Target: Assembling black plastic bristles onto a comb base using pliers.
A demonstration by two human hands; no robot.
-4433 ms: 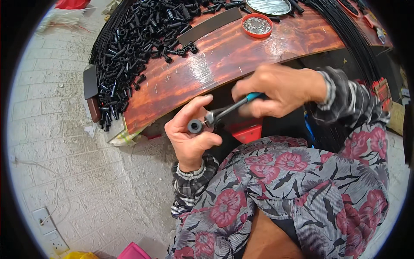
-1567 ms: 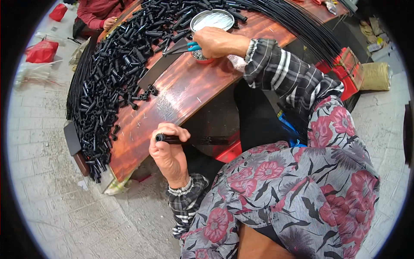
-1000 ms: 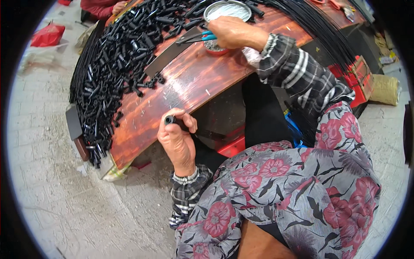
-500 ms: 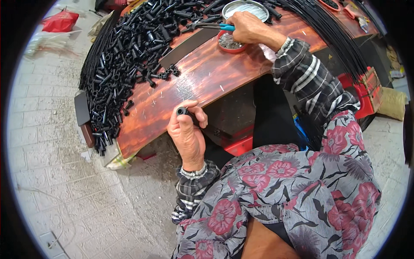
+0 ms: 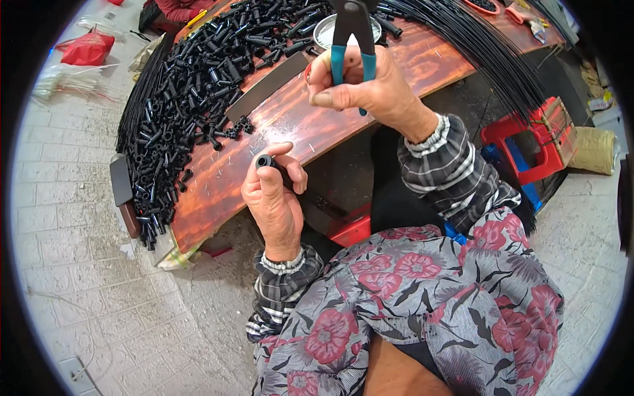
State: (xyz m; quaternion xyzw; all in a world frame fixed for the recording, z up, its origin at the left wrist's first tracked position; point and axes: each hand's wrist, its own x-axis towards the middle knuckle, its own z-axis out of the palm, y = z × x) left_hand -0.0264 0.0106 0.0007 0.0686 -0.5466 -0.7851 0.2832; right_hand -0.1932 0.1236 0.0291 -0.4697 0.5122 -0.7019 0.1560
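My left hand [image 5: 274, 208] is closed around a small black hollow tube [image 5: 265, 161], its open end facing up between thumb and forefinger. Above and to the right, my right hand [image 5: 380, 89] grips pliers [image 5: 353, 25] by their teal handles, black jaws pointing away from me. Behind that hand a round white dish [image 5: 323, 34] shows in part, and just a sliver of red rim is visible beside the fingers. A large heap of black tubular parts [image 5: 191, 105] covers the far left of the glossy wooden table [image 5: 218, 178].
A dark flat bar [image 5: 264, 87] lies along the heap's near side. Long thin black rods [image 5: 475, 53] fan over the table's right end. On the floor at right are a red plastic stool [image 5: 545, 155] and a yellowish roll [image 5: 594, 150]. Another person's red sleeve [image 5: 178, 10] appears at the far edge.
My right hand has lifted from the dishes toward me, turning the pliers upward. My left hand still holds the black tube. The whole view has shifted slightly.
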